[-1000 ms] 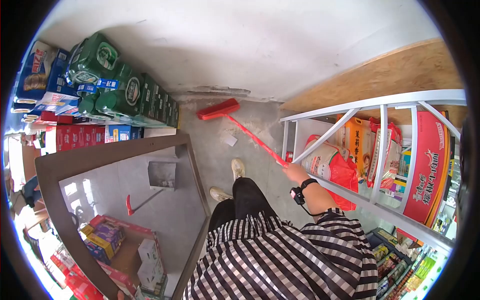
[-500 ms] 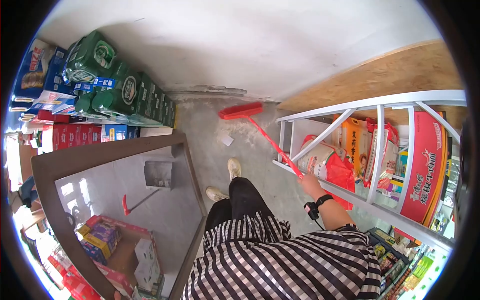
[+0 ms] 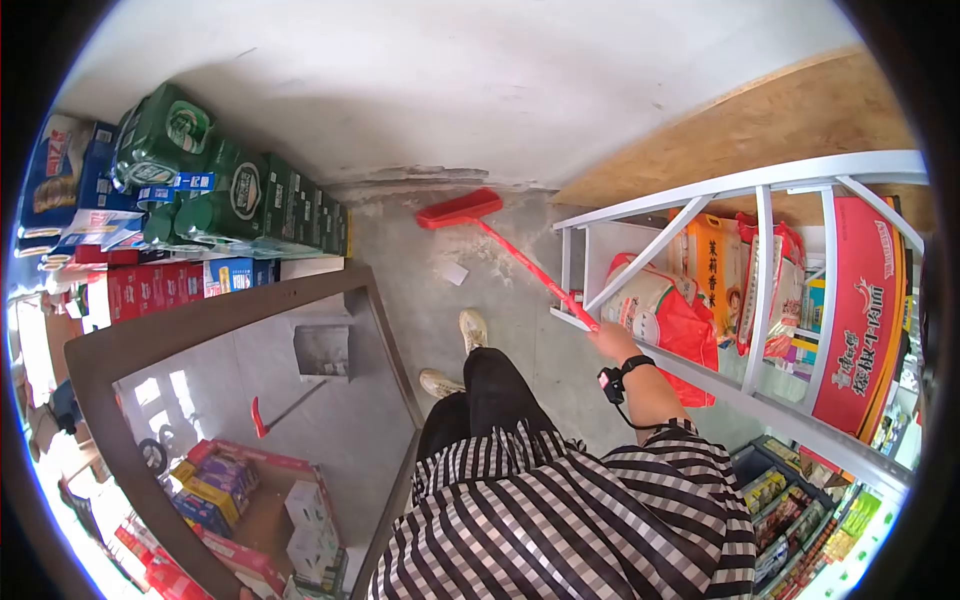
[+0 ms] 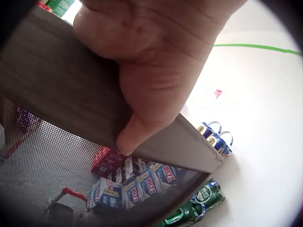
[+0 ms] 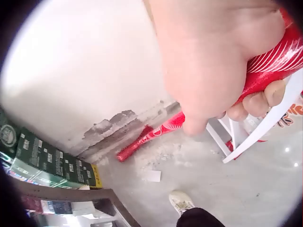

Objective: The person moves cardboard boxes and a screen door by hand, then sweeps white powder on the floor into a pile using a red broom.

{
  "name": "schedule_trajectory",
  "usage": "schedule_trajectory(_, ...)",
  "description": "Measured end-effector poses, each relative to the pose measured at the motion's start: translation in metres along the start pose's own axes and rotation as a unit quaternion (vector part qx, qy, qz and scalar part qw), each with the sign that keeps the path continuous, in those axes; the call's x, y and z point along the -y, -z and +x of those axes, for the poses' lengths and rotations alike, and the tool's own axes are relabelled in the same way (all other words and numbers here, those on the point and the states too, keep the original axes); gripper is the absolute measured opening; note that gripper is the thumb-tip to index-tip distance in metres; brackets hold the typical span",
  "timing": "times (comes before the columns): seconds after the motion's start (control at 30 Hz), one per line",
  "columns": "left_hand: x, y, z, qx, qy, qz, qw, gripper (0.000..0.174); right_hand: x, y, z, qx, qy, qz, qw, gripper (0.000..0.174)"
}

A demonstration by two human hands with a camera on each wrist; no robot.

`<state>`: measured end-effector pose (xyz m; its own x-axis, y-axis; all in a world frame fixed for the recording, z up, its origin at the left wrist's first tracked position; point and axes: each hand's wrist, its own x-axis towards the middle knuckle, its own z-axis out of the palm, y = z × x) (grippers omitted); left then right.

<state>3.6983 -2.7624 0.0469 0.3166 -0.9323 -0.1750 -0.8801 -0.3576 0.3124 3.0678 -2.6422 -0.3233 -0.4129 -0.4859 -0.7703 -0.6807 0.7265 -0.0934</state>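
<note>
In the head view my right hand (image 3: pixel 612 342) grips the red handle of a broom (image 3: pixel 525 262). Its red head (image 3: pixel 460 208) is down on the grey floor near the foot of the wall. From the right wrist view, fingers (image 5: pixel 255 103) curl round the thick red handle (image 5: pixel 272 66). My left hand (image 4: pixel 156 71) holds the edge of a brown-framed screen door (image 4: pixel 52 66), thumb along the near face; its other fingers are hidden behind the frame.
Pale dust and a white scrap of paper (image 3: pixel 455 273) lie on the floor. Green drink packs (image 3: pixel 240 190) are stacked at left. A white metal rack (image 3: pixel 765 290) with rice bags stands at right. A dustpan (image 3: pixel 322 350) shows through the door mesh.
The broom head swung right along the wall's foot, then came partway back left. My right hand shifted right and back towards me, then forward and left again. The screen door stays nearly in place.
</note>
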Motion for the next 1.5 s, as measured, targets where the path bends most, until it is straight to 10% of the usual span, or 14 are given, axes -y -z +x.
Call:
schedule_trajectory(0.67,-0.004,-0.006,0.006,0.007,-0.004,-0.002,1.000,0.017,0.042,0.023,-0.017,-0.005,0.042,0.008,0.999,0.040)
schedule_trajectory(1.27,0.003,-0.009,0.009,0.009,-0.001,-0.014,1.000,0.017,-0.028,-0.011,-0.078,-0.039,0.001,0.024,0.999,0.042)
schedule_trajectory(1.5,-0.002,-0.006,0.012,0.010,-0.004,-0.003,1.000,0.018,-0.027,-0.026,-0.009,-0.034,0.009,-0.033,0.999,0.038)
